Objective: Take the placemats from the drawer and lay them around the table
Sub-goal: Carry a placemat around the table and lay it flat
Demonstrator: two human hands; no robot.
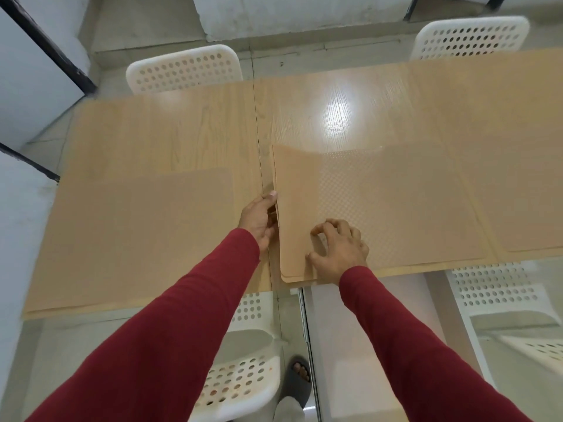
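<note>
A stack of tan, dotted placemats (380,202) lies on the wooden table (182,129) at its near edge, in front of me. My left hand (259,217) pinches the stack's left edge, thumb on top and fingers under it. My right hand (338,248) rests with bent fingers spread on the top mat near its front left corner. A single tan placemat (143,233) lies flat to the left. Another mat (524,193) lies at the right, partly cut off by the frame.
Two white perforated chairs (185,70) (469,36) stand at the table's far side. Near me a white chair (240,376) sits below the table edge and another (499,293) at the right. My sandalled foot (297,379) is on the floor.
</note>
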